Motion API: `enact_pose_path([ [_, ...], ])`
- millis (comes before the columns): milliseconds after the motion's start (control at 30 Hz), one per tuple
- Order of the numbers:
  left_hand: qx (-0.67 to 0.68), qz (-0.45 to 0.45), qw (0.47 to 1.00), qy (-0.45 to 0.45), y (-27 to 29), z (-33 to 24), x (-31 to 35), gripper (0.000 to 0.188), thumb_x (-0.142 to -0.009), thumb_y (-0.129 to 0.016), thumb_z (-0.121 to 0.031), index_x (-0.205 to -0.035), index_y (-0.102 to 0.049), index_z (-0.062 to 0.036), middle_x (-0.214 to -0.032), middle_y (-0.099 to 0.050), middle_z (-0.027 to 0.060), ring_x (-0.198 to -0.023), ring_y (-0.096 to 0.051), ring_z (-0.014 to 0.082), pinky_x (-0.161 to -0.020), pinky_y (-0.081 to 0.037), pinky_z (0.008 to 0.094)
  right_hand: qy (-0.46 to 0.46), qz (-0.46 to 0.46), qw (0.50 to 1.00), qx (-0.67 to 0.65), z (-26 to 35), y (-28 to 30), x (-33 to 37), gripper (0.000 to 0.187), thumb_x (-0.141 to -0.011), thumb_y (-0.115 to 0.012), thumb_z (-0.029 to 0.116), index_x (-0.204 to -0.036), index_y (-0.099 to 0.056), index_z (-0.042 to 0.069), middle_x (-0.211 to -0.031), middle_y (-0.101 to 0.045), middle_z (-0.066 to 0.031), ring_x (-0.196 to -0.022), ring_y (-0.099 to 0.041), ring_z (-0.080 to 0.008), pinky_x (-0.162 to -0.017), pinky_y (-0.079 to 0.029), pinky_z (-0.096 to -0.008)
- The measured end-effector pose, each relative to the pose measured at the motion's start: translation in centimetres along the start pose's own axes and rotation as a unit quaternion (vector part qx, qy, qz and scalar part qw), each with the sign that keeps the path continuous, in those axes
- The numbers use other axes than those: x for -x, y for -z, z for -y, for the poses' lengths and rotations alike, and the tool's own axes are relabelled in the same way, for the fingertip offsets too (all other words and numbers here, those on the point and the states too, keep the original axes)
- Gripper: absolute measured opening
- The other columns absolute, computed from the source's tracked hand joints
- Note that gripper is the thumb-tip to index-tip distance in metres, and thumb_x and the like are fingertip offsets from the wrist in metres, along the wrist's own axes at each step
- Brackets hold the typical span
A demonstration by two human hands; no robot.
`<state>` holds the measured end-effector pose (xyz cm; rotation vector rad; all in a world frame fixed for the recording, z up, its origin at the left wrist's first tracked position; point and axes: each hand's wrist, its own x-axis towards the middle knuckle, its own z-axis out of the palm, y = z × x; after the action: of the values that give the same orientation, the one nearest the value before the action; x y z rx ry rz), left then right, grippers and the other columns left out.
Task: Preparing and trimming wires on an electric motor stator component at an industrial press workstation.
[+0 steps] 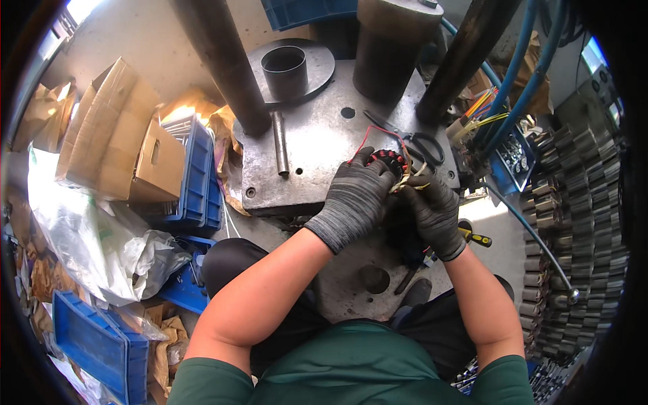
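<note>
My left hand (356,197), in a grey knit glove, is closed around a round black stator (389,159) with red bands along its ring. At the stator's right side, my gloved right hand (434,208) pinches pale and yellow wire leads (413,183). A thin red wire (364,137) loops up from the stator over the steel press table (314,179). Just beyond my right hand lie black-handled scissors (432,150). The fingers partly hide the stator's underside and the wire ends.
A steel rod (280,145) and a short metal cylinder (283,71) on a round plate stand left, by a press column (226,64). Cardboard boxes (111,128) and blue crates (196,172) sit at left. Stacked metal parts (574,223) line the right; a yellow-black screwdriver (480,239) lies low.
</note>
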<state>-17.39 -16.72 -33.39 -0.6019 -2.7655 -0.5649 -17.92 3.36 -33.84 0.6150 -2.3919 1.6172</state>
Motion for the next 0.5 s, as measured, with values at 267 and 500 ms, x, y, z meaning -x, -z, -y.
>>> enact_pose_path([
  [267,-0.005,0.013,1.0,-0.017,0.0,0.1,-0.2,0.042,-0.083,-0.08,-0.035,-0.118,-0.073,-0.0123,-0.129,-0.067,0.0077,-0.139,-0.051,0.0379,-0.109,-0.048,0.0495,0.101,0.088,0.988,0.072,1.4,0.9,0.1,0.022,-0.091,-0.078,0.008,-0.11,-0.067,0.007,-0.098,-0.073,-0.014,-0.083,-0.075,-0.0304,-0.072,-0.059,-0.0376],
  [500,-0.017,0.017,0.999,-0.027,-0.2,0.4,-0.4,0.053,-0.074,-0.086,-0.036,-0.12,-0.073,-0.0131,-0.125,-0.067,0.0091,-0.136,-0.053,0.04,-0.109,-0.049,0.0495,0.11,0.094,0.975,0.167,1.7,0.6,-0.6,0.025,-0.094,-0.074,0.018,-0.116,-0.068,0.008,-0.096,-0.071,-0.0161,-0.089,-0.071,-0.0361,-0.076,-0.056,-0.0443],
])
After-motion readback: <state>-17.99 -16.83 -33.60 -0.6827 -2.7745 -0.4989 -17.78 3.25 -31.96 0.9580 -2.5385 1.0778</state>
